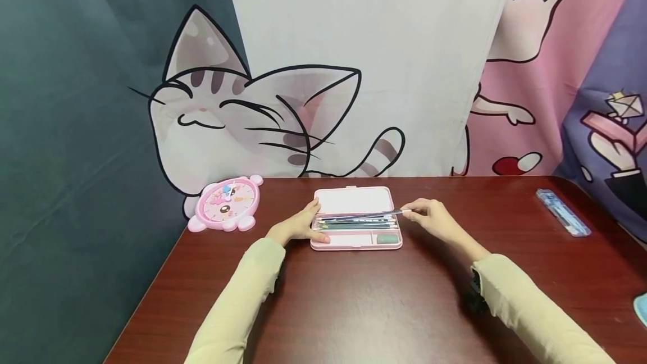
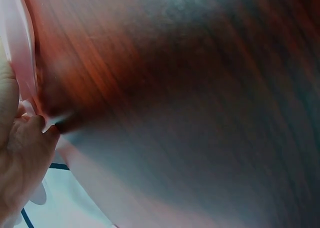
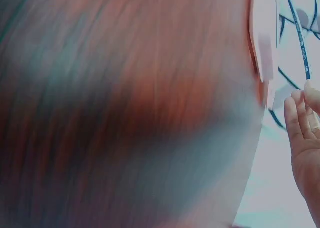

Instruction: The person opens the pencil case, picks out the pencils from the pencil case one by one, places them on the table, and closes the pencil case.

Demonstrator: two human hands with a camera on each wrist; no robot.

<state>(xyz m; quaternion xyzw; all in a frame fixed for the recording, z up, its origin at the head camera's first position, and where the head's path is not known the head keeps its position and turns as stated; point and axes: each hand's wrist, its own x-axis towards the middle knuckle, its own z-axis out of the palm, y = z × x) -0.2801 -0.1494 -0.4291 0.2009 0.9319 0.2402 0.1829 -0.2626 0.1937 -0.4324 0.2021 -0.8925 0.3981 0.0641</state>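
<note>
A pink pencil case (image 1: 349,240) lies on the table with its lid (image 1: 354,200) raised at the back. Several dark pencils (image 1: 356,226) lie side by side in its long compartment, and a green eraser (image 1: 387,239) sits at the front right. My left hand (image 1: 298,225) holds the case's left end, thumb over the front part and fingers near the lid. At the right end, my right hand (image 1: 429,218) pinches one dark pencil (image 3: 301,42) by its end. This pencil slants over the others; in the head view I cannot tell if its far tip touches them.
A pink toy clock (image 1: 227,204) with an animal face stands at the table's back left. On the right lies a blue, partly clear flat packet (image 1: 563,212). A light-blue edge (image 1: 641,309) shows at the far right. A cartoon curtain (image 1: 379,27) hangs behind the table.
</note>
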